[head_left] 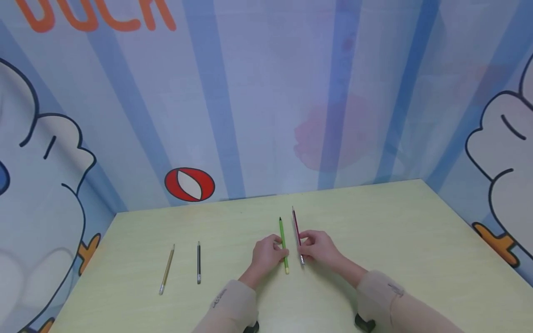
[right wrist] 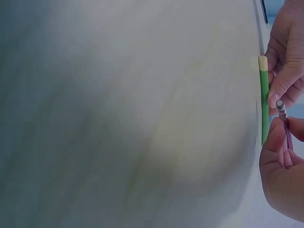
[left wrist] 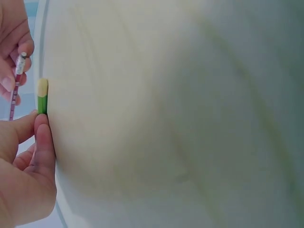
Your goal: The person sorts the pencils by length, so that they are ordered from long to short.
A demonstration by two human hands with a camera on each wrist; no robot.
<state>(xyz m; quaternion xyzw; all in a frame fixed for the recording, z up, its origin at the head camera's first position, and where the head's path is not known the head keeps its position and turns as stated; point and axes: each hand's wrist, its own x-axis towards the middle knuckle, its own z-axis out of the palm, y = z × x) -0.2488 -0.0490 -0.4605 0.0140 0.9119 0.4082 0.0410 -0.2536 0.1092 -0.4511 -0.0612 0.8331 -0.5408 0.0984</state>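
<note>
My left hand (head_left: 266,255) pinches a green pencil (head_left: 281,227) with a dark tip and a pale yellow end. Just right of it, my right hand (head_left: 320,247) holds a dark red pencil (head_left: 296,224) between thumb and fingers, near its silver eraser end. Both pencils point away from me, a small gap apart. In the left wrist view, the green pencil's yellow end (left wrist: 42,88) sticks out past the left fingertips. The right wrist view shows the red pencil's metal end (right wrist: 281,108) above the right thumb and finger.
On the left of the pale yellow-green table (head_left: 354,212) lie a gold pencil (head_left: 167,269), slightly slanted, and a black pencil (head_left: 199,262), nearly straight. A blue striped backdrop (head_left: 270,92) with cartoon figures rises behind the table and along both sides.
</note>
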